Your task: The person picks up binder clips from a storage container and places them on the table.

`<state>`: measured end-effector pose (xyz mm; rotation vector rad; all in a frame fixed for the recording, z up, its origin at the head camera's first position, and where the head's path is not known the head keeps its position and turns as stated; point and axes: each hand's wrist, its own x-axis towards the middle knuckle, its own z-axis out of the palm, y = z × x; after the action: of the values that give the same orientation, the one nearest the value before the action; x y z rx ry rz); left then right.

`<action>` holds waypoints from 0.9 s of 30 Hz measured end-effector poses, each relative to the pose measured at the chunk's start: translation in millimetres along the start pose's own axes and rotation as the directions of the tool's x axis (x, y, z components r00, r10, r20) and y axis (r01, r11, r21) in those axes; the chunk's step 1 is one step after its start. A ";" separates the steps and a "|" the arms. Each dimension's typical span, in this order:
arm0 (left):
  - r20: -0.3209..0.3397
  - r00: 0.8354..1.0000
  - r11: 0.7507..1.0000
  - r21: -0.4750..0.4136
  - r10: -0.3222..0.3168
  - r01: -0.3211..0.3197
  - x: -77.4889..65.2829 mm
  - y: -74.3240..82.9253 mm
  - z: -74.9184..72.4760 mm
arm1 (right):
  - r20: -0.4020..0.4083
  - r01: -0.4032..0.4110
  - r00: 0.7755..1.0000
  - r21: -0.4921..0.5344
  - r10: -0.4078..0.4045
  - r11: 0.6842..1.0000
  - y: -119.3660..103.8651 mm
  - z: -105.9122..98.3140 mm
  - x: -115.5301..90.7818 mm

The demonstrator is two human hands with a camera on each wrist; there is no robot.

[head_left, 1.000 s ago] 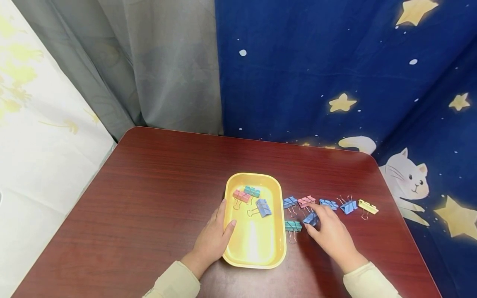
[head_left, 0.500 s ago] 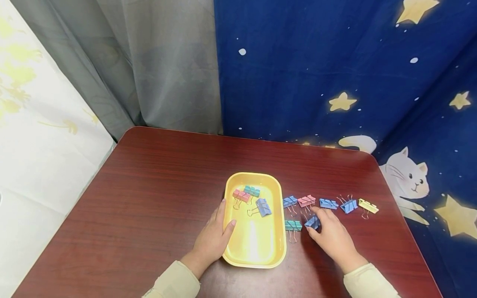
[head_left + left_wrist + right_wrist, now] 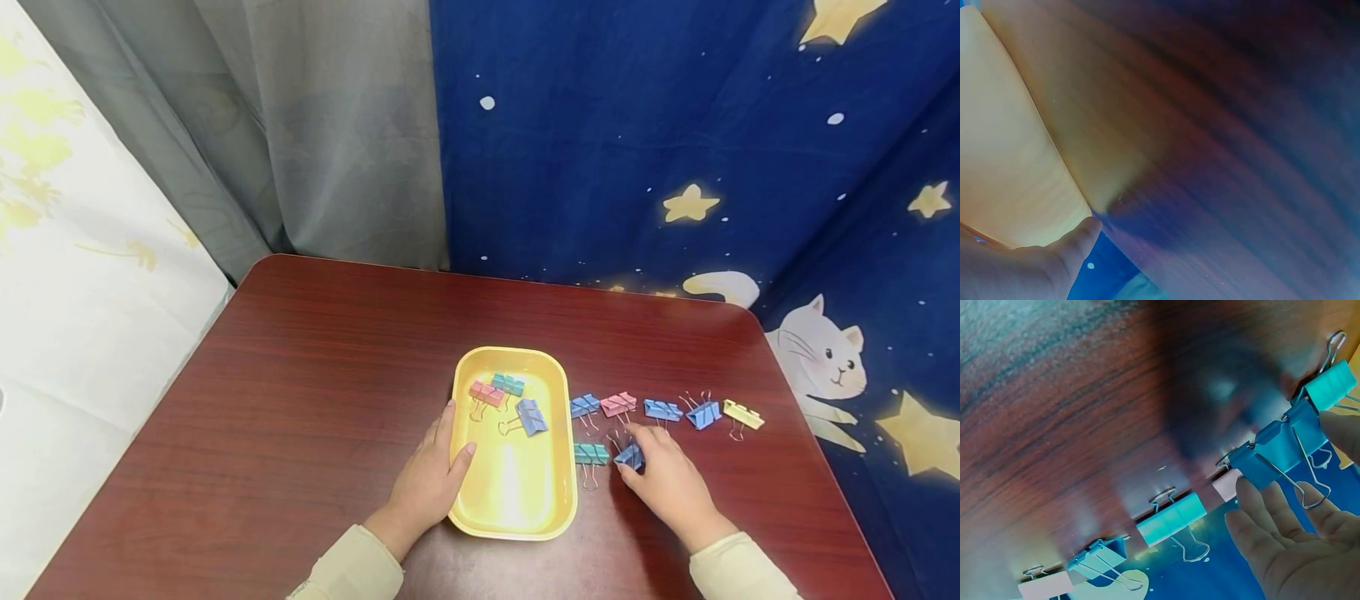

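My left hand (image 3: 423, 479) holds the left side of a yellow plastic tray (image 3: 510, 492), thumb over the rim and fingers along the outer wall. Inside the tray lie a pink binder clip (image 3: 487, 394), a teal binder clip (image 3: 508, 384) and a pale blue binder clip (image 3: 531, 417). To the right of it, my right hand (image 3: 671, 483) pinches a blue binder clip (image 3: 1279, 447) end to end between thumb and fingers, low over the table. A green binder clip (image 3: 592, 454) lies between that clip and the tray.
Behind the right hand runs a row with a blue clip (image 3: 584, 406), a pink clip (image 3: 618, 405), two more blue ones and a yellow clip (image 3: 742, 415). The dark red table (image 3: 337, 358) ends at grey and blue curtains (image 3: 555, 167).
The right hand's fingertips have drawn back from beside the pink clip onto the blue clip, which has shifted slightly towards me and turned a little. The left hand and tray have stayed put.
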<state>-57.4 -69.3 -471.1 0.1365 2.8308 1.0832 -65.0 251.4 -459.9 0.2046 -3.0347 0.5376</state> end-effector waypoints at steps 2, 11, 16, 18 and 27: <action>-0.001 1.000 1.000 -0.001 0.001 -0.001 0.0 -0.1 -0.3 | 0.000 0.002 1.000 -0.006 -0.002 1.000 0.3 0.4 -0.3; 0.002 1.000 1.000 -0.007 -0.009 0.009 0.1 0.6 0.0 | 0.002 0.009 1.000 -0.030 -0.009 1.000 2.3 1.3 -1.6; -0.001 1.000 1.000 -0.007 0.002 -0.002 0.4 0.0 0.9 | 0.002 0.013 1.000 -0.039 -0.013 0.999 4.3 3.0 -1.4; -0.001 1.000 1.000 -0.007 0.007 -0.007 0.7 -0.2 1.1 | 0.008 0.011 1.000 -0.045 -0.010 0.999 4.6 3.4 -1.3; 0.003 1.000 1.000 -0.009 -0.001 0.001 0.6 -0.1 0.5 | 0.023 -0.002 1.000 -0.068 0.003 0.998 4.9 4.1 -0.8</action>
<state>-57.9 -69.0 -471.5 0.1351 2.8227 1.0950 -64.9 254.7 -465.5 0.2055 -3.0698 0.4349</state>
